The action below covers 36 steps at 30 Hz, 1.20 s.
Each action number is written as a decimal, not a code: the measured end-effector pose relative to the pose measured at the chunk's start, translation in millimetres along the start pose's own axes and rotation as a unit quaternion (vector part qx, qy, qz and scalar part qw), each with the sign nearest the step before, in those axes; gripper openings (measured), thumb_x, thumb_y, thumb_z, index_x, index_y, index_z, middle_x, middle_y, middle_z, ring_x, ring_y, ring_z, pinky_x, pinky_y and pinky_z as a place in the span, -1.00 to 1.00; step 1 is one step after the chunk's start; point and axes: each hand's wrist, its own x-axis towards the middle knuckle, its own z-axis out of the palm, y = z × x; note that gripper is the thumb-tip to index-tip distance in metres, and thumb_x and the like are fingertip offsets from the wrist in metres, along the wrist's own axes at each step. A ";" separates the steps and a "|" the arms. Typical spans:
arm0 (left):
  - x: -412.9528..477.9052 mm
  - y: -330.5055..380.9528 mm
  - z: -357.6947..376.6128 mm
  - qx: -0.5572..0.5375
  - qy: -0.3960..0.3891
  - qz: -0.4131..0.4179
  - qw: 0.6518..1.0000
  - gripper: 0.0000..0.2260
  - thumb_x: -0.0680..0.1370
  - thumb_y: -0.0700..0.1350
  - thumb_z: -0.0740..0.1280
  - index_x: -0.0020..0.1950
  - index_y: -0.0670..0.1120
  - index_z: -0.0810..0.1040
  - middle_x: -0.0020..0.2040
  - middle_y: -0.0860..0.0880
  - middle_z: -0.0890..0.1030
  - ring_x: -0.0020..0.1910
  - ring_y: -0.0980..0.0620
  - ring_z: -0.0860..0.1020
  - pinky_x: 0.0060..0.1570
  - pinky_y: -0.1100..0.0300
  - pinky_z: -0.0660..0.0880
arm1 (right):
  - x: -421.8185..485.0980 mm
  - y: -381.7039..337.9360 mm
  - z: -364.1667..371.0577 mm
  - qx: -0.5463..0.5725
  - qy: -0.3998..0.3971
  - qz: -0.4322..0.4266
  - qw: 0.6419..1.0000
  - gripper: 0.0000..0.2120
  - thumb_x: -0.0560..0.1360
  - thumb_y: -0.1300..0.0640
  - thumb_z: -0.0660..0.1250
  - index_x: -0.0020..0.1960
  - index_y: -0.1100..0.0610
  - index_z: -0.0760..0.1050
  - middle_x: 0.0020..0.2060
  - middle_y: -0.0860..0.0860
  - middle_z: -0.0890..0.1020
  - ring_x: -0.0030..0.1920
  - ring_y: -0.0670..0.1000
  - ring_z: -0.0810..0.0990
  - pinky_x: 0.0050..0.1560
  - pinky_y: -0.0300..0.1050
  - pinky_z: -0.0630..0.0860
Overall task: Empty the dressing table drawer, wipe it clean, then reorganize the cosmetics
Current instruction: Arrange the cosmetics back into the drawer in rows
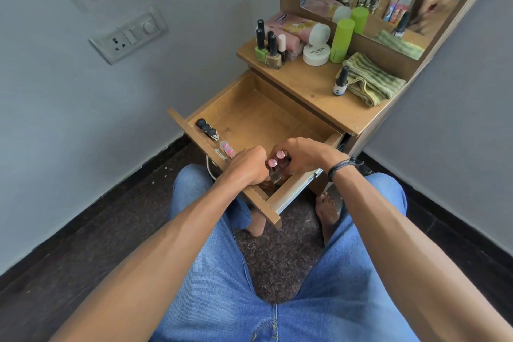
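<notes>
Jeans [208,272] lie below the open wooden drawer [266,116]. Left hand [247,165] and right hand [302,155], fingers curled, grip clear pink-capped bottles [274,165] standing upright in its front corner.

Pulled-out brown wooden drawer [249,116], floor mostly bare.
Three black-capped small bottles [206,128] and two pink-capped ones [227,148] line its front wall; more pink-capped glass bottles [276,165] stand upright at the near corner, gripped between my left hand [247,166] and right hand [302,155].
</notes>
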 end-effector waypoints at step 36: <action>26.3 7.4 -9.5 0.183 -0.227 0.057 0.955 -0.79 0.60 -0.19 0.30 0.21 -0.22 0.52 0.08 -0.16 0.54 0.04 -0.15 0.52 0.12 0.01 0.51 | -30.2 17.8 -13.3 0.089 0.019 -0.013 0.996 -0.38 0.41 0.18 0.55 0.42 0.00 0.45 0.28 0.02 0.48 0.24 0.07 0.51 0.19 -0.05 0.52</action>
